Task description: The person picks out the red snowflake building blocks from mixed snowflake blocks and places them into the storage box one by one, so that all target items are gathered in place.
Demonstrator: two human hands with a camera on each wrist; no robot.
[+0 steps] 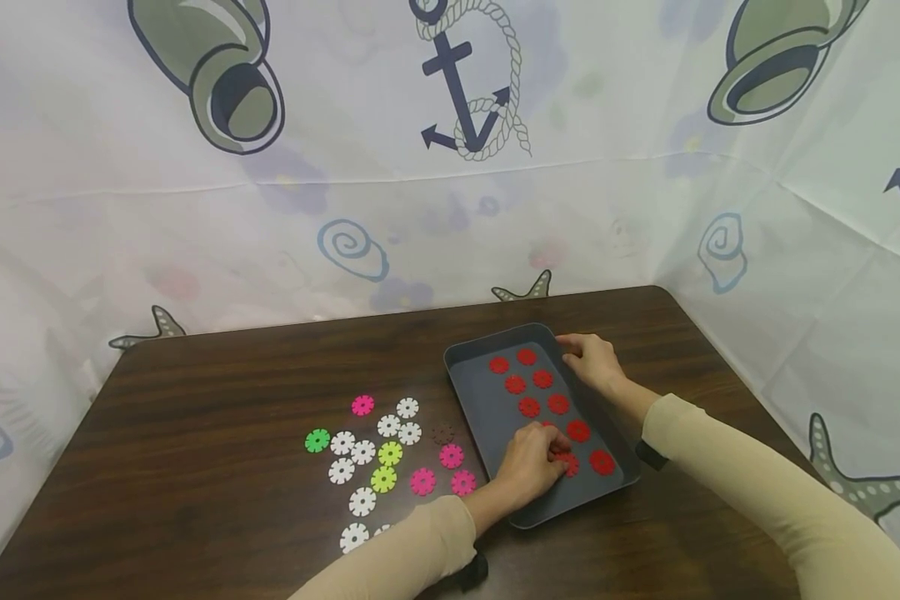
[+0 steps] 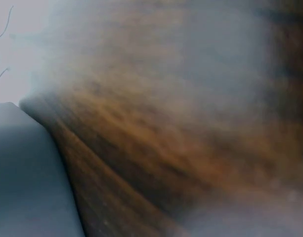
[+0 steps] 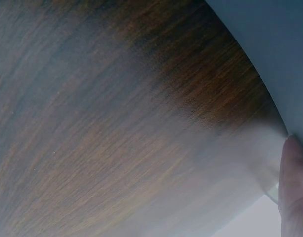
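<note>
A dark grey tray [image 1: 487, 433] lies at an angle on the table, with red notched plastic discs [image 1: 528, 407] set in two rows inside. My left hand [image 1: 528, 465] reaches over its near left side, thumb and fingers bent at a red disc [image 1: 569, 464] in the near part. The left hand partly covers another red disc behind it. At the tray's far right side, my right hand [image 1: 594, 362] touches the rim. In the right wrist view, a finger [image 3: 293, 182] rests against the tray's outer wall [image 3: 275, 44]. The left wrist view shows no hand.
Left of the tray lie loose notched discs: several white ones [image 1: 363, 452], pink ones [image 1: 422, 481], two yellow-green ones [image 1: 383, 478], a green one [image 1: 317, 440] and a brown one [image 1: 443, 432]. The dark wooden table [image 1: 195, 450] meets a printed cloth [image 1: 420, 217] behind.
</note>
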